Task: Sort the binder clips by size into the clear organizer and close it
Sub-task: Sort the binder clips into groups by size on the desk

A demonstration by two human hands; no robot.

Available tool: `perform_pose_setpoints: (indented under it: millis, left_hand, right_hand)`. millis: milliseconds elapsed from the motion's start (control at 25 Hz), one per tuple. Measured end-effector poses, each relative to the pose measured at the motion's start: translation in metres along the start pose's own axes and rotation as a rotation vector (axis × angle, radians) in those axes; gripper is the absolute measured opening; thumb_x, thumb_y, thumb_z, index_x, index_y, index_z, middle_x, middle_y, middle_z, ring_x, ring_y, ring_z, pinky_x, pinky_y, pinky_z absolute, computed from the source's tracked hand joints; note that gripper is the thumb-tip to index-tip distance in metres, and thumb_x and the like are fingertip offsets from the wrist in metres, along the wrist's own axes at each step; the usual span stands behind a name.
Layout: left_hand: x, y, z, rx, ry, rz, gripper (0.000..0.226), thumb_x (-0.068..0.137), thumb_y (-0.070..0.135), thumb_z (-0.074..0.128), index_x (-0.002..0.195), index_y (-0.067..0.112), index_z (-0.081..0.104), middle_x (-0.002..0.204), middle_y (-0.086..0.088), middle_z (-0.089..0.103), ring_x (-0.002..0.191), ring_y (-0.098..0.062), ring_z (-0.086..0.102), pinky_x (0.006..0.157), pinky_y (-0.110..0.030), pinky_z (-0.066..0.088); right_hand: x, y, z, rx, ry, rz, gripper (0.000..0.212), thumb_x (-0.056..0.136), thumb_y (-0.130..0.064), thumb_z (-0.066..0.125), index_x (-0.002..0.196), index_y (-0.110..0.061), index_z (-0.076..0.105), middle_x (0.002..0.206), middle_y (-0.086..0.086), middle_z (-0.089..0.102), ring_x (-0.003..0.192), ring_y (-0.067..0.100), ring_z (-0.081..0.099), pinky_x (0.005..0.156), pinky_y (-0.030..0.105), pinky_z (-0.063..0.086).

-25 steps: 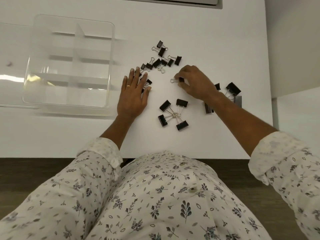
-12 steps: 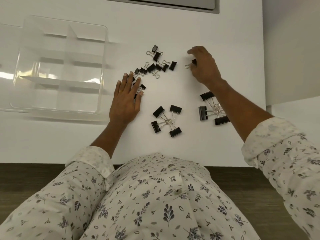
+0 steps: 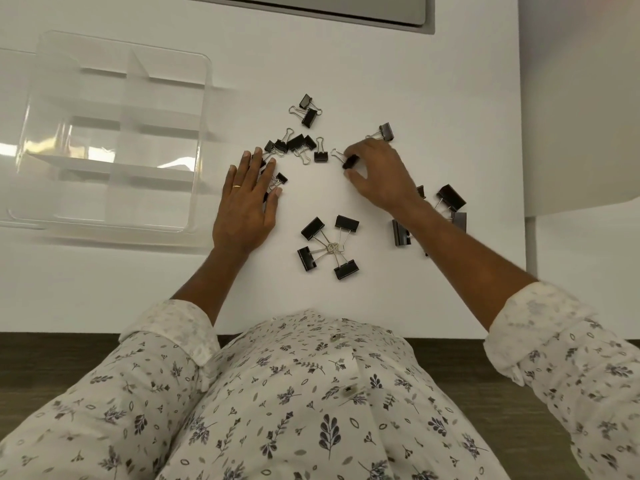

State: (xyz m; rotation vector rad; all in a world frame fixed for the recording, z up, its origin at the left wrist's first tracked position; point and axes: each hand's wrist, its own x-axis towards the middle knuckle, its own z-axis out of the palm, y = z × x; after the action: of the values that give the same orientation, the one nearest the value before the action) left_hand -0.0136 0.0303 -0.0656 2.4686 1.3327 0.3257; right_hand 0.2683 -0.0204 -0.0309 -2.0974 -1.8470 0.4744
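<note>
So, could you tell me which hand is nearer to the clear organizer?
Left. The left hand rests flat just right of the organizer; the right hand is farther right, past the small clips, pinching a clip.

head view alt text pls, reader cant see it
A person's right hand pinches a small binder clip on a white table, while the left hand lies flat at the edge of a scatter of small clips. Four larger clips sit fanned nearer the person; the clear organizer lies open and empty at the left.

Bright even overhead light, glare on clear organizer (image 3: pixel 110 133), wide-angle edge bending
</note>
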Motion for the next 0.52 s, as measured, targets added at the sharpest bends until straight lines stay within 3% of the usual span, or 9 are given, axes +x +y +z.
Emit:
perform_pose_setpoints:
  millis: [120, 240, 320, 440, 520]
  left_hand:
    - [0.001, -0.001, 0.000, 0.002, 0.008, -0.001, 0.053, 0.110, 0.035, 0.037, 0.160, 0.020, 0.030, 0.171, -0.006, 0.018, 0.159, -0.022, 0.012, 0.129, -0.046, 0.016]
    - [0.000, -0.001, 0.001, 0.000, 0.005, -0.002, 0.053, 0.110, 0.036, 0.036, 0.160, 0.019, 0.031, 0.171, -0.005, 0.018, 0.159, -0.022, 0.012, 0.129, -0.045, 0.015]
    - [0.000, 0.000, 0.001, -0.007, 0.004, -0.003, 0.053, 0.110, 0.036, 0.036, 0.160, 0.019, 0.031, 0.171, -0.005, 0.018, 0.159, -0.022, 0.013, 0.129, -0.045, 0.015]
    - [0.000, 0.000, 0.000, -0.008, 0.004, -0.005, 0.053, 0.110, 0.036, 0.037, 0.160, 0.019, 0.031, 0.171, -0.006, 0.018, 0.159, -0.022, 0.013, 0.129, -0.045, 0.015]
    - [0.001, 0.000, 0.000, -0.005, 0.000, -0.008, 0.053, 0.110, 0.036, 0.037, 0.160, 0.020, 0.030, 0.171, -0.005, 0.018, 0.159, -0.022, 0.012, 0.129, -0.045, 0.015]
  right_hand:
    - [-0.015, 0.018, -0.010, 0.060, 0.108, 0.133, 0.032, 0.089, -0.028, 0.068, 0.117, -0.014, 0.065, 0.114, 0.003, 0.066, 0.107, 0.024, 0.059, 0.094, 0.024, 0.039]
    - [-0.014, 0.028, -0.013, 0.078, 0.136, 0.237, 0.033, 0.087, -0.033, 0.070, 0.115, -0.016, 0.063, 0.112, 0.002, 0.065, 0.104, 0.024, 0.061, 0.093, 0.034, 0.048]
    - [-0.013, 0.027, -0.012, 0.068, 0.137, 0.245, 0.035, 0.086, -0.035, 0.073, 0.114, -0.016, 0.064, 0.114, 0.002, 0.063, 0.105, 0.023, 0.060, 0.091, 0.037, 0.051]
    - [-0.007, 0.012, -0.010, 0.057, 0.210, 0.206, 0.037, 0.086, -0.039, 0.074, 0.113, -0.015, 0.065, 0.118, 0.002, 0.062, 0.107, 0.021, 0.058, 0.091, 0.026, 0.044]
    - [0.002, -0.006, -0.007, 0.091, 0.205, 0.127, 0.036, 0.089, -0.039, 0.071, 0.116, -0.016, 0.065, 0.119, 0.003, 0.061, 0.107, 0.020, 0.059, 0.093, 0.027, 0.046]
